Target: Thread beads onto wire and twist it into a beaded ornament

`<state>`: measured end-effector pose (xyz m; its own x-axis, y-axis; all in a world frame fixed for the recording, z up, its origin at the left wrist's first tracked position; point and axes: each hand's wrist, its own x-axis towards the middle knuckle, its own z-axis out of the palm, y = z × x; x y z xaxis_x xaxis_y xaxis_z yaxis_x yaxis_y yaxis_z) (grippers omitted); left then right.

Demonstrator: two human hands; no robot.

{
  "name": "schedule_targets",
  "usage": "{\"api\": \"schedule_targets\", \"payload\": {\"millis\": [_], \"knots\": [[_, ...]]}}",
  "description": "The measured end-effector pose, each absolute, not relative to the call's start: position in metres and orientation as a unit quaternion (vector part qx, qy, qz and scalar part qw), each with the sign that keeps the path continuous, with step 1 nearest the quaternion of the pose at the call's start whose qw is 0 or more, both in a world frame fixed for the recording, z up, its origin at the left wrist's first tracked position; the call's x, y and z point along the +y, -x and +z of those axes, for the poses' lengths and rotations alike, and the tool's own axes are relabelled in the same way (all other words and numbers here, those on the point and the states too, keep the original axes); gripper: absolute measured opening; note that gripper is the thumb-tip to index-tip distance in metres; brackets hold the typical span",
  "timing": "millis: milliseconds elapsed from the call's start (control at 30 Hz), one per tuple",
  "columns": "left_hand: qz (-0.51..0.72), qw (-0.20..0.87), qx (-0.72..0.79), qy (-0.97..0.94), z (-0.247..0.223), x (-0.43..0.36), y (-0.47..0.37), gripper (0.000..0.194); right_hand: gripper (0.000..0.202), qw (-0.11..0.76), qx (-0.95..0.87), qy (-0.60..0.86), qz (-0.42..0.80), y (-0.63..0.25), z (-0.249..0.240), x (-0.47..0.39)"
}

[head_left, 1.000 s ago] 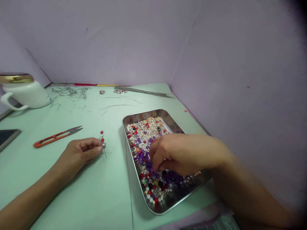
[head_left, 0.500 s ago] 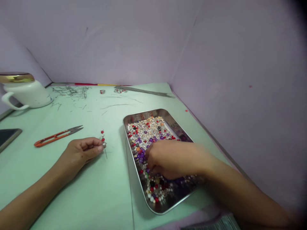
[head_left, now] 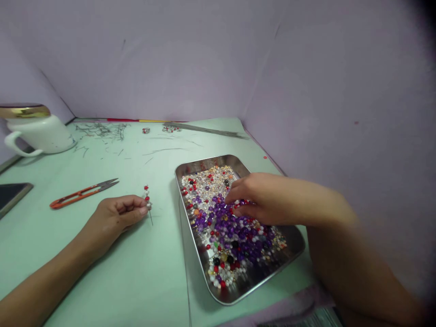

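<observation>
Left hand point(head_left: 117, 217) pinches, right hand point(head_left: 262, 200) hovers, fingers point(head_left: 243, 210) curled downward.

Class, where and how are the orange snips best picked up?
Probably by the orange handle, pinched across its long sides from above, with the hand coming from the left: the snips lie flat, and their pointed blades face right, away from that end.

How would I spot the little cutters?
On the pale green table, look left of the metal tray, between the white mug and the left hand. The cutters have orange handles and pointed grey blades, unlike the dark, flat slab nearby.
</observation>
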<state>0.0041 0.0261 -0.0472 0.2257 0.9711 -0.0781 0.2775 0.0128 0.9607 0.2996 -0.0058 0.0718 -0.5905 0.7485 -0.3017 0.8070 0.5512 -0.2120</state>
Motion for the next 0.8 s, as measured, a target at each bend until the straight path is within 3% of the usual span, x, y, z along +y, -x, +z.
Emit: {"api": "schedule_targets", "payload": {"millis": [800], "knots": [[0.371, 0.515, 0.463, -0.619, -0.0474, 0.0262, -0.0038, 0.017, 0.017, 0.104, 0.879, -0.434, -0.171, -0.2929, 0.0663, -0.0053]]}}
